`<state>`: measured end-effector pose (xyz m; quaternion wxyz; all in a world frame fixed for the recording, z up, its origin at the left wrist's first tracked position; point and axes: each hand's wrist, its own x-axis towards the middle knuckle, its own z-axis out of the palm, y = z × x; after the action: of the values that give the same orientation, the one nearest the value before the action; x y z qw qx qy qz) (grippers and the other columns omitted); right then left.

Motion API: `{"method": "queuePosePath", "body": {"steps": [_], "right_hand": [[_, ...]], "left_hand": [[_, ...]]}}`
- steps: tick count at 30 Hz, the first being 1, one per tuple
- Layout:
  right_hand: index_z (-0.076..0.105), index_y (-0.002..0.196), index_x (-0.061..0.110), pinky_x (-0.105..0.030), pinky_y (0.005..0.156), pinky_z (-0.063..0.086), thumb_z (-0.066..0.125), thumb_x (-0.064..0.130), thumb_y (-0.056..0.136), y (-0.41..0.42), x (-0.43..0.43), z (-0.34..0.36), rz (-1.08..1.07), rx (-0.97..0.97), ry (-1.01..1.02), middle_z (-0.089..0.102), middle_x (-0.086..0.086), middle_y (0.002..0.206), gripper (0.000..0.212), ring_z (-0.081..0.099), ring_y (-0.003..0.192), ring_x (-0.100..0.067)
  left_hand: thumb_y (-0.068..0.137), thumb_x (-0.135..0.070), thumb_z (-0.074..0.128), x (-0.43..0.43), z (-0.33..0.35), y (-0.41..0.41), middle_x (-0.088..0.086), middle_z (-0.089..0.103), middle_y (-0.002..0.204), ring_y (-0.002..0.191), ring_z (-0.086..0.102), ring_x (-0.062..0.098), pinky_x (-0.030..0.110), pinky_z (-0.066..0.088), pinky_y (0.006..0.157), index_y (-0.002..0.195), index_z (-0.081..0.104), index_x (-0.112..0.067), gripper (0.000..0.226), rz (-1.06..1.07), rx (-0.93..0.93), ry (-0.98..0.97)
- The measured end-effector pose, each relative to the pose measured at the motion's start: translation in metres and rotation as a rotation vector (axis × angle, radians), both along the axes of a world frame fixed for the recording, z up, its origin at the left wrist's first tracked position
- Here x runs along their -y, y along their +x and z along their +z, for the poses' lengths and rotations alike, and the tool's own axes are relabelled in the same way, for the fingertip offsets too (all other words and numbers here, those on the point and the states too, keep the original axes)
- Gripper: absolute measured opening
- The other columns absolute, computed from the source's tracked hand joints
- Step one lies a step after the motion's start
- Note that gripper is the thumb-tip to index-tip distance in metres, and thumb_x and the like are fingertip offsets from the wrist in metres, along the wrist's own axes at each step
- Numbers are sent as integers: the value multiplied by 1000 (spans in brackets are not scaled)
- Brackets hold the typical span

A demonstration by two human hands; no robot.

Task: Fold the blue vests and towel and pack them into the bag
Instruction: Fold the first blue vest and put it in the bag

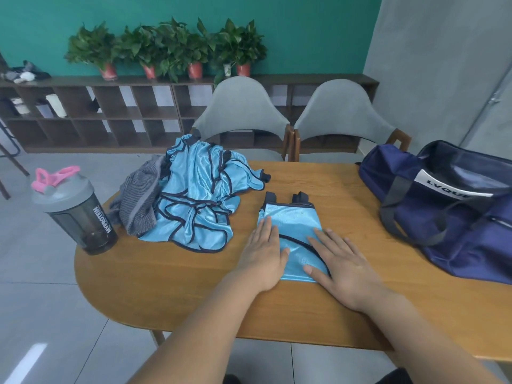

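Observation:
A folded light-blue vest (291, 220) with dark trim lies flat at the middle of the wooden table (171, 275). My left hand (263, 253) rests flat on its left edge, fingers together and extended. On the vest's right edge my right hand (340, 261) presses flat with fingers spread. A heap of unfolded blue vests (199, 195) sits to the left, with a grey striped towel (141, 200) bunched against its left side. The navy duffel bag (454, 214) stands at the right, its top open.
A dark shaker bottle (80, 214) with a pink lid loop stands on the table's left end. Two grey chairs (243, 112) face the far side. A low shelf unit with potted plants (171, 48) lines the teal wall.

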<state>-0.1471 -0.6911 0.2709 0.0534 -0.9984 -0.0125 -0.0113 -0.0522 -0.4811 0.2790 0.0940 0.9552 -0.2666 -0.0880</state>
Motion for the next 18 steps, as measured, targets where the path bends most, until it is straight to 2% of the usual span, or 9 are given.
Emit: {"method": "queuePosePath", "body": {"steps": [2,5,7,10,14,18], "right_hand": [[4,166,41,-40,131,1,3,87,93,-6,5,2,-1,-15,7,-6,18,173,87,-15,158,-6],[0,165,42,-41,131,0,4,88,92,-8,5,3,6,-26,8,-8,19,172,86,-15,159,-9],[2,166,41,-42,131,0,6,91,90,-8,5,4,7,-20,15,-7,18,173,91,-13,159,-10],[11,166,37,-40,131,3,17,94,88,-13,8,3,41,33,61,-1,20,172,97,-9,159,-8],[30,162,39,-38,130,13,29,84,96,-15,12,0,99,117,145,20,22,170,80,2,158,-1],[39,158,39,-37,127,22,35,78,97,-14,14,-5,90,165,184,31,26,164,72,12,156,1]], "left_hand": [[112,-50,16,-4,-3,0,2,-28,171,153,-36,21,44,-11,130,167,-6,-14,69,9,66,30],[112,-49,12,-7,-3,4,-1,-27,171,157,-29,21,47,-8,131,167,-10,-19,67,35,53,73],[114,-44,18,-11,0,7,-2,-24,173,159,-21,18,44,-5,131,168,-8,-20,64,25,-3,6],[113,-43,33,-28,1,6,-11,-16,175,160,-14,12,41,0,132,169,2,-30,65,1,24,-192],[111,-40,43,-49,-12,-4,-14,13,174,160,9,11,40,8,132,165,26,-35,58,-118,139,-301],[108,-29,54,-52,-18,-12,-13,41,163,153,30,13,41,24,128,153,53,-29,45,-80,262,-433]]}}
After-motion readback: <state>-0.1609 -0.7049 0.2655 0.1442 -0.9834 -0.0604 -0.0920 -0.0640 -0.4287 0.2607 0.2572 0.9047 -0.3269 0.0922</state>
